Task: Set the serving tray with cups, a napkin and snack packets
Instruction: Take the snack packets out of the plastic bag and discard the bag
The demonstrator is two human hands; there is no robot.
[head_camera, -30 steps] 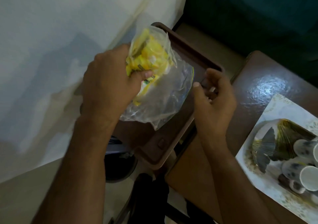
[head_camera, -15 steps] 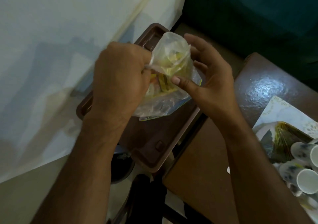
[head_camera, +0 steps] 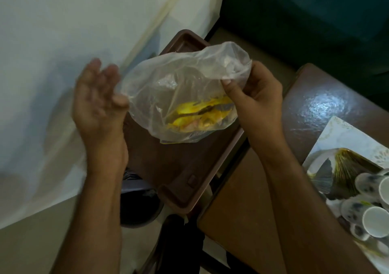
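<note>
A clear plastic bag (head_camera: 168, 88) with yellow snack packets (head_camera: 197, 114) at its bottom hangs over the brown serving tray (head_camera: 181, 168). My right hand (head_camera: 254, 97) pinches the bag's upper right edge. My left hand (head_camera: 96, 97) is blurred, its fingers spread, at the bag's left side; whether it touches the plastic is unclear. Several white paper cups (head_camera: 372, 206) lie on their sides at the right edge, on a patterned napkin (head_camera: 347, 139).
The tray rests between a white wall (head_camera: 63, 63) on the left and a brown table (head_camera: 248, 200) on the right. A dark green sofa (head_camera: 315, 21) fills the top right. A dark round object (head_camera: 139, 206) sits below the tray.
My left hand let go of the bag and opened, moving left. My right hand took the bag's top edge, and the bag spread wider with the packets sunk to its bottom.
</note>
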